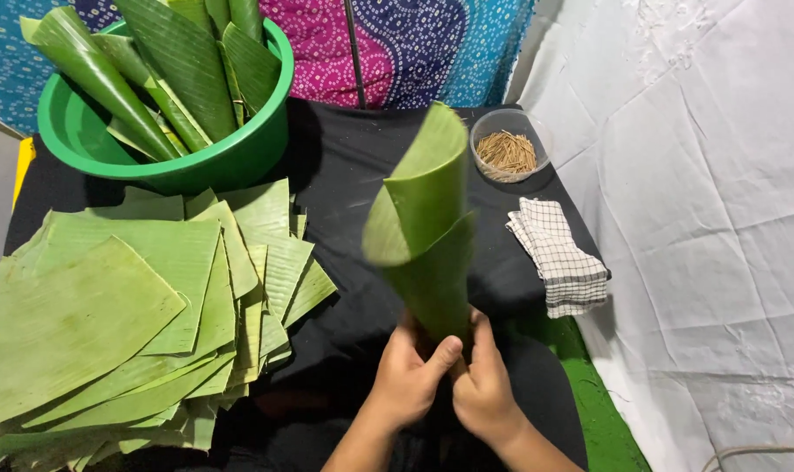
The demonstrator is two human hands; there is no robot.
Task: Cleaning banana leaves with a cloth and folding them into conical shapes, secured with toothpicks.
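Pinching only the cone's tip, your left hand and right hand, both clamped there, risk its overlap springing open.

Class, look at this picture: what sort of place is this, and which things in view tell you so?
Probably a small home or stall workspace for leaf wrapping: a stack of cut leaves, a green basin of rolled cones, and a bowl of small sticks.

Light: bright, even, from above; shadows: soft, under the green basin; blur: slight motion smear on the rolled leaf cone; elsewhere sharp
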